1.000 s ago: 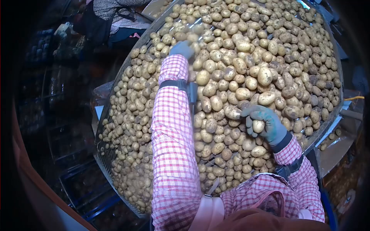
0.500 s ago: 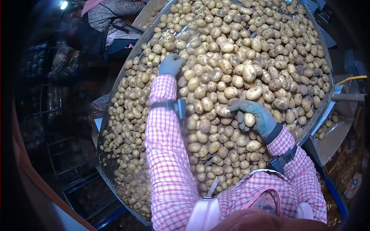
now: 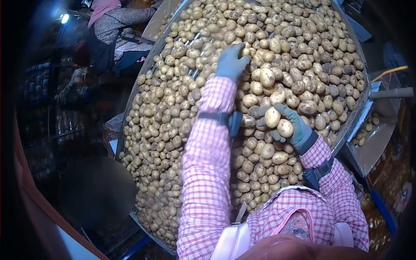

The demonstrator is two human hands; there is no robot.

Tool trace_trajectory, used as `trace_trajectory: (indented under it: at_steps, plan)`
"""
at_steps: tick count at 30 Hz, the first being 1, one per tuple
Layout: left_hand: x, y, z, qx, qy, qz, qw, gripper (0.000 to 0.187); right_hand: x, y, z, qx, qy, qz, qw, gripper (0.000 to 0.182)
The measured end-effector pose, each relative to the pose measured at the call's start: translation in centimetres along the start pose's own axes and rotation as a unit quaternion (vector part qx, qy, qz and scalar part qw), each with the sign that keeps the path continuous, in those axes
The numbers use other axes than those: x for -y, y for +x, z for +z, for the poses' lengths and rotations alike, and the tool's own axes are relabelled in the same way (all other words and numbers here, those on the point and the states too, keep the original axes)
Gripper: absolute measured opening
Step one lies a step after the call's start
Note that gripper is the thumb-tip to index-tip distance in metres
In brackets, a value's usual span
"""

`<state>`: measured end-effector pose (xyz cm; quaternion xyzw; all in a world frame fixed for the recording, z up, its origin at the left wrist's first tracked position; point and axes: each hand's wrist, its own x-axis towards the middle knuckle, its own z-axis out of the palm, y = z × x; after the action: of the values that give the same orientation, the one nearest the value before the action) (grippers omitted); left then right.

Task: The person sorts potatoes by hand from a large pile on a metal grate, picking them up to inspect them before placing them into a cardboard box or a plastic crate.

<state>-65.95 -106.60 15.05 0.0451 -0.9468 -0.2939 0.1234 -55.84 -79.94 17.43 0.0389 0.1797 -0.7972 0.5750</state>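
Many pale yellow potatoes (image 3: pixel 158 119), some with dark soil on them, cover a large metal-edged table. My left hand (image 3: pixel 232 62), in a blue-grey glove, reaches over the middle of the pile with thumb and fingers apart, touching the potatoes; nothing shows in it. To the right and closer to my body is my right hand (image 3: pixel 289 125), in a grey-green glove. It is turned palm up with its fingers curled round two potatoes (image 3: pixel 272 117), which lie side by side in it.
Another person (image 3: pixel 123 30) in patterned clothing is at the upper left. A cardboard box (image 3: pixel 379 141) with some potatoes stands beyond the table's right edge, below a grey bar (image 3: pixel 392 93) and a yellow hose (image 3: pixel 390 71).
My left hand has moved right across the pile and its fingers have spread. My right hand, which showed one potato, now holds two. A dark blurred round shape has appeared at the lower left.
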Motion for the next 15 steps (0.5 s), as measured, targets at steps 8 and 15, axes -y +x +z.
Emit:
trace_trajectory:
  at_steps: [8,15]
  plan:
    - [-5.3,-3.8,-1.5,0.008,-0.52,-0.272,0.81,0.032,0.6,-3.4,-3.1,-0.076,-0.009,-0.125,0.989,0.064]
    - [-13.9,-17.4,-3.2,0.063,-0.509,-0.259,0.818,0.041,-1.4,-5.5,-1.0,-0.068,0.037,-0.121,0.99,0.07]
